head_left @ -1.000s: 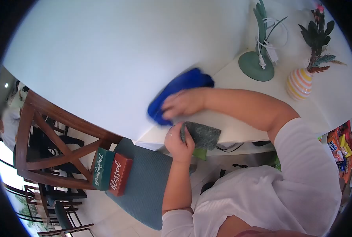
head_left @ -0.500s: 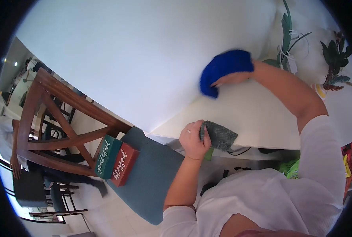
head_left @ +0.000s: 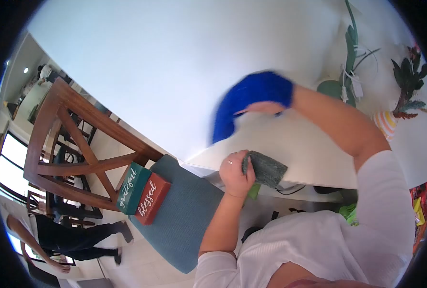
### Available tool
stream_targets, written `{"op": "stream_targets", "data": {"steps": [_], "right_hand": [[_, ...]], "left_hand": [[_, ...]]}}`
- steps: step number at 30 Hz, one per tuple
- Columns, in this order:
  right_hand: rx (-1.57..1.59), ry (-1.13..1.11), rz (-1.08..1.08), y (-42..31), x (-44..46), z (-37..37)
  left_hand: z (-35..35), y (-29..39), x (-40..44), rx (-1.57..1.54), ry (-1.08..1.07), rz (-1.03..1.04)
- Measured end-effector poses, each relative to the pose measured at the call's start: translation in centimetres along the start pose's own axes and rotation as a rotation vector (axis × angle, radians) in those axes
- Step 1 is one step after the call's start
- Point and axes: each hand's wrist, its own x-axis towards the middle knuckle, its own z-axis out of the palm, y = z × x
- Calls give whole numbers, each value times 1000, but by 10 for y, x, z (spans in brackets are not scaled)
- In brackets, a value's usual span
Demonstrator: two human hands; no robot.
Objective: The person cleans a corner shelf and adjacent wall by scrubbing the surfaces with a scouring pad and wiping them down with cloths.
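My right hand (head_left: pixel 266 107) holds a bright blue cloth (head_left: pixel 253 91), which wraps over the fingers and rests against the large white surface (head_left: pixel 160 86). Part of that hand is hidden under the cloth, and motion blurs its edge. Lower in the view, my left hand (head_left: pixel 236 174) wears a ring and is closed around one end of a dark green, mottled block (head_left: pixel 266 169), near the edge of a white tabletop (head_left: pixel 309 158).
A wooden chair (head_left: pixel 88 163) with a grey-blue seat bears a green "grateful" block (head_left: pixel 133 188) and a red "blessed" block (head_left: pixel 153 198). Plants (head_left: pixel 351 53), white cables and a striped pot (head_left: pixel 385 124) stand at right. A person (head_left: pixel 74 235) walks at the left.
My right hand has swept the blue cloth left and slightly down across the white surface. My left hand keeps its hold on the green block. The person at left has moved along.
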Motion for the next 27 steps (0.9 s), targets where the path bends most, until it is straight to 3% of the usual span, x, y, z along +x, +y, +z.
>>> {"op": "stream_targets", "data": {"steps": [2, 4, 6, 7, 8, 11, 13, 15, 16, 20, 22, 23, 25, 27], "right_hand": [[242, -15, 155, 0, -37, -35], [277, -43, 181, -2, -35, -43], [99, -91, 78, -6, -20, -41], [183, 6, -44, -6, -1, -27], [47, -178, 43, -30, 32, -35], [152, 48, 285, -44, 89, 20], [272, 93, 256, -76, 134, 11], [356, 285, 94, -87, 149, 25], [382, 226, 125, -88, 152, 33], [367, 192, 30, -68, 114, 52], [466, 57, -14, -43, 78, 63], [249, 0, 30, -35, 55, 62], [118, 16, 216, -18, 10, 65], [105, -48, 346, -41, -20, 16]], "left_hand": [[-3, 2, 0, -3, -39, -13], [-4, 2, -1, -44, -62, -24], [-5, 3, 1, -62, -67, -16], [-5, 4, 2, -69, -64, -12], [-4, 5, 2, -70, -57, -15], [-3, 3, 1, -29, -28, -6], [0, 1, -1, 28, -9, 20], [-1, -1, -7, -6, -34, 5], [-2, -1, -6, -22, -46, -2], [-4, -2, -3, 59, -135, 64], [-1, -4, -3, 26, -83, 59], [-1, -4, -3, 10, -57, 55], [0, -1, -1, 39, -47, 48], [1, 2, 1, 60, -30, 63]]}}
